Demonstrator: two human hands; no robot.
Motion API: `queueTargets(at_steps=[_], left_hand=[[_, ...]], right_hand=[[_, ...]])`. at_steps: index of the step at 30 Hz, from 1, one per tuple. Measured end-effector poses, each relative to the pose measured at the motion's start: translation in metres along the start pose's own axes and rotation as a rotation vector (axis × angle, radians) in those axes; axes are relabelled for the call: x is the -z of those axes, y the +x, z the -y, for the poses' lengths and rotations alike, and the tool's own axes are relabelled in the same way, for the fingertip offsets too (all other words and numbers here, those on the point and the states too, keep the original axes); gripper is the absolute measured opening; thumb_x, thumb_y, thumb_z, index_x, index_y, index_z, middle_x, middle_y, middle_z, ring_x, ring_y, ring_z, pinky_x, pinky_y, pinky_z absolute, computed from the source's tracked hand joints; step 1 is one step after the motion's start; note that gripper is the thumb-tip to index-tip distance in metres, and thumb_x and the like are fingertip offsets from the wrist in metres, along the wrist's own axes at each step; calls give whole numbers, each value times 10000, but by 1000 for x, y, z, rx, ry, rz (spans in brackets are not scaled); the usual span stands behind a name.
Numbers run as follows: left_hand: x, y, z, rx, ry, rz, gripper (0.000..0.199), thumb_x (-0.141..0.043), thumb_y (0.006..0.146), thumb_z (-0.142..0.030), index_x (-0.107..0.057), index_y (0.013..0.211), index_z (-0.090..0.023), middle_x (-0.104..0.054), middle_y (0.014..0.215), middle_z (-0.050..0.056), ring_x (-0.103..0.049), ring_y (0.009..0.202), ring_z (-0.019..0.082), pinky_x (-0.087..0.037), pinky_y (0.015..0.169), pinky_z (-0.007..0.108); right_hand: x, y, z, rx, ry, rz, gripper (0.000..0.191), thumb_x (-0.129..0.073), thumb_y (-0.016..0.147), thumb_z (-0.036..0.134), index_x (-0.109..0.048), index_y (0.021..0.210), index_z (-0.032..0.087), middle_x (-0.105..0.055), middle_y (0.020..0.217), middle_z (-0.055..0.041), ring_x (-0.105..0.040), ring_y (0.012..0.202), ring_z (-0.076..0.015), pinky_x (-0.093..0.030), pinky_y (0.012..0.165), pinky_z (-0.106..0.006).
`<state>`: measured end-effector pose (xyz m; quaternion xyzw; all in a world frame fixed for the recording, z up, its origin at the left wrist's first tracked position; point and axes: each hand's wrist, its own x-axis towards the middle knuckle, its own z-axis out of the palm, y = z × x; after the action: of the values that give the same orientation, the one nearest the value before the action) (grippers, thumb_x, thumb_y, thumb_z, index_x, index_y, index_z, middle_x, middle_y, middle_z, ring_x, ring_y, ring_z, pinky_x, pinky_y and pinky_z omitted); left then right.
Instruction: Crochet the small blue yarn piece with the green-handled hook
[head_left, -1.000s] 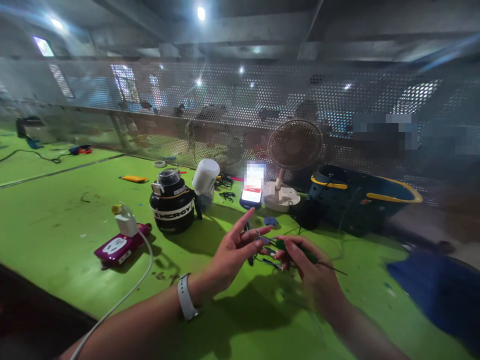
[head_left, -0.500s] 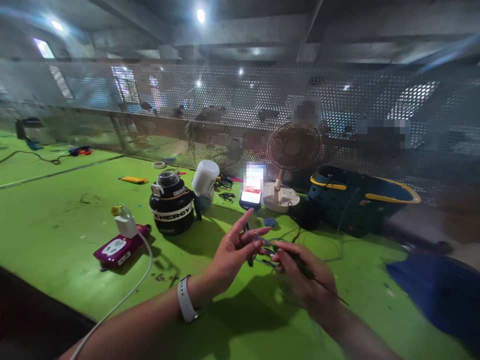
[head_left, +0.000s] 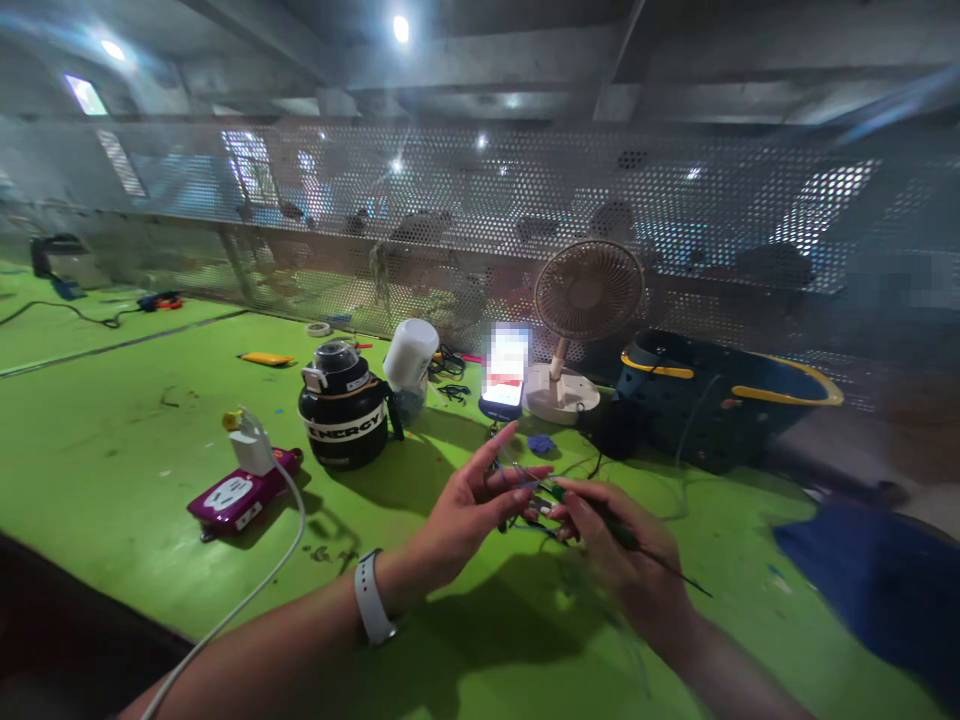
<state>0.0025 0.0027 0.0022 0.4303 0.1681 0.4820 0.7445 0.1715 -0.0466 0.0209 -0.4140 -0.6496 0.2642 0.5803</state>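
My left hand (head_left: 480,500) is in front of me, index finger raised, thumb pressed towards the other fingers on a thin bluish strand (head_left: 541,480); what else it pinches is too small to make out. Close to its right, my right hand (head_left: 622,540) is closed around a slim tool with a green handle (head_left: 621,535). The tool's thin metal tip points at the left fingertips, and its dark slender end sticks out behind the right hand. More strands and small dark bits hang under the fingertips, partly hidden.
A lit phone (head_left: 504,375) and a desk fan (head_left: 589,290) stand beyond my hands. On the left are a black jug (head_left: 343,415), a white-capped bottle (head_left: 411,350) and a purple power strip (head_left: 240,495) with a white cable. A dark basket (head_left: 675,420) and blue cloth (head_left: 870,580) lie right.
Both hands have shifted slightly to the right, the right one a little more, with the green-handled tool still in it. The left index finger stays raised.
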Motion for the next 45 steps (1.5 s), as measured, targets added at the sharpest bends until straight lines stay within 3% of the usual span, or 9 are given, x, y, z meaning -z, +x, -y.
queueTargets(at_steps=[11,17,24,27,30,32,34,37,45], left_hand=[[2,-1,-1,15,-15,28,803,-735,789,-99,-369,1482,-272,-735,1146,107,-675,861,130,-505,715,226],[1,1,-5,58,-25,-15,804,-750,770,-98,-389,1475,-234,-750,1088,111,-670,825,132,-492,718,238],[4,2,-8,108,5,46,762,-761,756,-100,-455,1439,-246,-758,981,68,-641,696,100,-477,703,246],[3,2,-5,59,99,22,818,-753,778,-133,-364,1487,-256,-757,1000,87,-647,716,115,-472,691,245],[1,2,0,2,191,-21,868,-747,795,-183,-276,1520,-254,-750,1050,118,-656,778,146,-477,702,256],[1,1,3,-11,227,-47,899,-753,792,-211,-240,1529,-248,-743,1076,136,-660,799,164,-481,707,267],[1,1,4,-9,233,-55,919,-760,786,-233,-225,1533,-235,-736,1093,154,-662,803,172,-480,709,273],[3,1,2,0,209,-44,909,-764,783,-240,-245,1529,-223,-735,1095,166,-659,788,167,-471,696,268],[5,3,-7,67,122,-48,829,-758,770,-159,-354,1492,-222,-743,1090,142,-661,756,134,-454,690,245]], right_hand=[[4,0,-1,-79,-4,6,183,-654,875,350,-747,1005,261,-735,773,-23,-705,649,-149,-621,577,-230],[3,-1,-5,-21,-24,23,172,-663,870,318,-748,1017,293,-758,858,-24,-718,682,-147,-625,600,-232],[9,4,-1,-12,-21,102,166,-643,889,300,-742,1022,290,-772,913,-16,-743,721,-156,-623,587,-226],[6,4,-1,84,-219,122,186,-604,919,280,-725,1059,257,-777,921,-29,-745,718,-162,-626,618,-253],[1,1,-5,378,-487,135,217,-574,938,218,-694,1119,221,-784,931,-62,-752,781,-186,-630,679,-292],[-2,-1,-8,610,-668,135,231,-585,923,155,-686,1128,184,-786,884,-87,-751,751,-195,-621,630,-286],[-3,-2,-9,747,-804,135,246,-602,899,107,-686,1126,154,-783,833,-100,-741,697,-198,-599,567,-280],[-1,0,-7,785,-878,162,266,-584,901,93,-685,1139,154,-779,828,-101,-725,668,-193,-578,551,-287],[5,5,0,780,-823,170,214,-543,945,171,-665,1121,165,-777,826,-83,-729,717,-194,-599,644,-315]])
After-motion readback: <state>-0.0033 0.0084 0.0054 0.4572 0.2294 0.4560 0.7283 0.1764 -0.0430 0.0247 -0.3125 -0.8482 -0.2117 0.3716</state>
